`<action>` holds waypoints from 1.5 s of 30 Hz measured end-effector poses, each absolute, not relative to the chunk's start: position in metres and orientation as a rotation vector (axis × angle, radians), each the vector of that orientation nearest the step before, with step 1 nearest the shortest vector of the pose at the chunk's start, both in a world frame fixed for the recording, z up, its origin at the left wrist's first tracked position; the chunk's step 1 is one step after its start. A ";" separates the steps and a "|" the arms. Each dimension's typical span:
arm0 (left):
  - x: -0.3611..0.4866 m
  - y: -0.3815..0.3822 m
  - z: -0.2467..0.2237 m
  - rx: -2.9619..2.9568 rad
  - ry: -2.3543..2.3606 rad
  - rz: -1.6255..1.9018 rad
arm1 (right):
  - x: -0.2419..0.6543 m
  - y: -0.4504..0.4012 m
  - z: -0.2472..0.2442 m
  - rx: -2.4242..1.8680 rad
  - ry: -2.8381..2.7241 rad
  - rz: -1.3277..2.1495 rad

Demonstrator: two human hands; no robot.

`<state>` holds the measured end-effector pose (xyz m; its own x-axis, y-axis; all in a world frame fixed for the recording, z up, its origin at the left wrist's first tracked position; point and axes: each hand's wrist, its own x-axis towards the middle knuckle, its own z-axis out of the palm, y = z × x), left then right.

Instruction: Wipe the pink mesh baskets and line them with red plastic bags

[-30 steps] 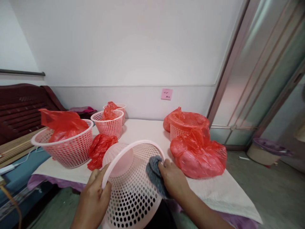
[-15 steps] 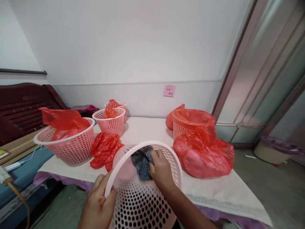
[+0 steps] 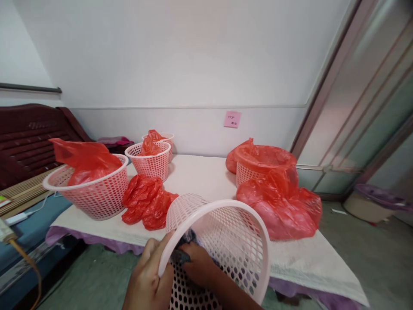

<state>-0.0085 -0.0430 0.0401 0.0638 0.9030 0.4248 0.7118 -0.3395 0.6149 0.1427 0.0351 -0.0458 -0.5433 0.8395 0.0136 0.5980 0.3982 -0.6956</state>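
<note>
A pink perforated basket [image 3: 237, 234] is tilted at the table's front edge, its mouth toward me. My left hand [image 3: 150, 273] grips its rim on the left side. Inside the basket, my right hand [image 3: 198, 262] is closed on a dark grey-blue cloth [image 3: 180, 257] and presses it near the left inner wall. Part of the cloth is hidden behind the rim and my fingers. Crumpled red plastic bags [image 3: 145, 200] lie on the table just beyond the basket, to its left.
Pink baskets holding red bags stand at the left [image 3: 97, 200] and back left [image 3: 151, 165]. On the right are a red-lined basket [image 3: 247, 174] and a full red bag [image 3: 277, 211]. A bin [image 3: 371, 206] is on the floor at far right.
The basket has shifted right and tipped further sideways. My right hand has moved deeper and to the left inside it with the cloth. My left hand, still on the rim, has moved right.
</note>
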 end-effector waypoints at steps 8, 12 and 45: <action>-0.013 -0.043 0.043 2.038 1.707 1.189 | 0.174 -0.022 -0.019 -0.890 -2.253 1.319; -0.011 -0.041 0.033 2.068 1.736 1.170 | 0.193 -0.022 -0.026 -1.090 -2.383 1.133; -0.013 -0.029 0.003 1.456 1.764 1.619 | 0.277 0.039 0.050 -1.594 -1.630 0.345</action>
